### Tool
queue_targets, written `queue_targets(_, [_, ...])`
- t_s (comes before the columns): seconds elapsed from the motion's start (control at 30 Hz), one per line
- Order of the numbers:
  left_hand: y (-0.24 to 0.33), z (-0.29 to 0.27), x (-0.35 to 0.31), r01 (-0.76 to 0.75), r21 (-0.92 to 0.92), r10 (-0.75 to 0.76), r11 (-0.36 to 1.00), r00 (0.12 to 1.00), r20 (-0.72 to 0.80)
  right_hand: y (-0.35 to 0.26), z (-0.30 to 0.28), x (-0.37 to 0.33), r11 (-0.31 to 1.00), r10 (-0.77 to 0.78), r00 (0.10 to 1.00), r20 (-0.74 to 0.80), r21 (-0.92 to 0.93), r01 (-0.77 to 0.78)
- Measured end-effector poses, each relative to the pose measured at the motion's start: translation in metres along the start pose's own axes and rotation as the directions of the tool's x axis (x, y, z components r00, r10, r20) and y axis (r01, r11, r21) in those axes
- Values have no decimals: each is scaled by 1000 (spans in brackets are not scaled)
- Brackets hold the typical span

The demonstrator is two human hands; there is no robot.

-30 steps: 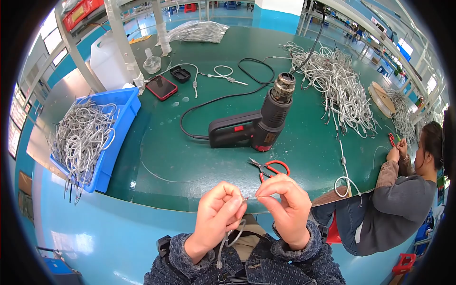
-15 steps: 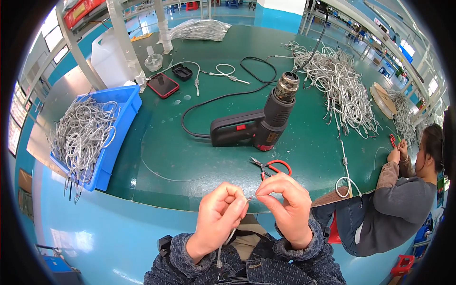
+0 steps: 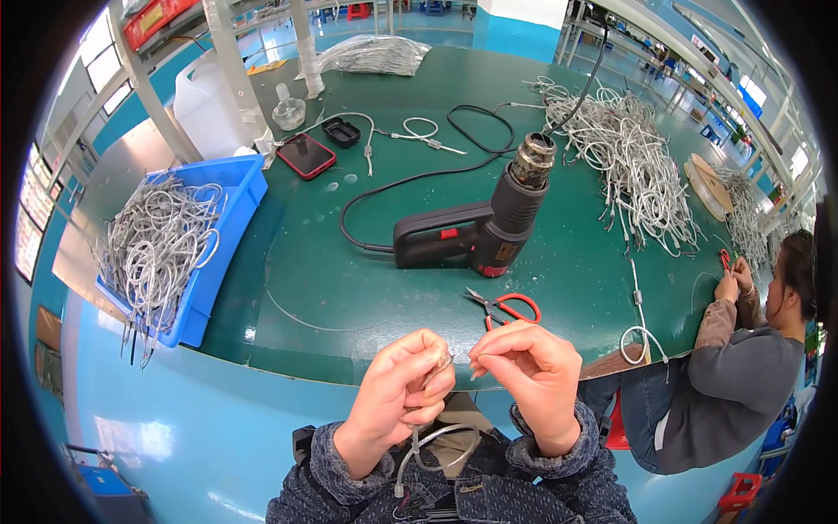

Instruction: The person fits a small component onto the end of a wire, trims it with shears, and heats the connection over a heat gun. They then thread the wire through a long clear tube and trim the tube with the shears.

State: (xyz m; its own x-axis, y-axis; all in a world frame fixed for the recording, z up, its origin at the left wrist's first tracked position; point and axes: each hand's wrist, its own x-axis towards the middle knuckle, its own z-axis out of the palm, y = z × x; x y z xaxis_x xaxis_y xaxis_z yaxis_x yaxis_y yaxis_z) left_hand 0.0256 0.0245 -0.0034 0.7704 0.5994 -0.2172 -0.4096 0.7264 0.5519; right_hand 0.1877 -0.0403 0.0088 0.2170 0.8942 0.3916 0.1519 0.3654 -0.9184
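My left hand (image 3: 397,389) is closed round the end of a grey-white cable, whose thin tip pokes out between thumb and forefinger. The rest of this cable (image 3: 471,441) hangs below in a loop over my lap. My right hand (image 3: 537,367) pinches just to the right of that tip, apart from it. A small pale bit shows under its fingertips, too small to name. Just beyond the right hand lie red-handled cutters (image 3: 515,307). Farther off, a black heat gun (image 3: 502,223) stands on the green table (image 3: 349,284), nozzle upward.
A blue bin (image 3: 229,240) of cables stands left; a large cable pile (image 3: 624,157) lies right. A phone (image 3: 305,157), a black tray (image 3: 340,132) and a glass bottle (image 3: 288,112) sit behind. At right, a co-worker (image 3: 742,367) holds red-handled cutters (image 3: 724,259).
My hands have drawn slightly apart, the left turning a little with the cable. More of the cable's loop now shows below the left hand. The view has shifted slightly.
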Motion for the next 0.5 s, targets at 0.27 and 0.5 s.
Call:
queue_targets(0.27, [-3,3,-2,-66,135,72,989,997,-40,1,-1,0,999,4,999,33,-43,-3])
queue_targets(0.5, [-25,1,-6,-465,828,601,314,772,207,-4,2,-2,992,87,996,-7,-89,-88])
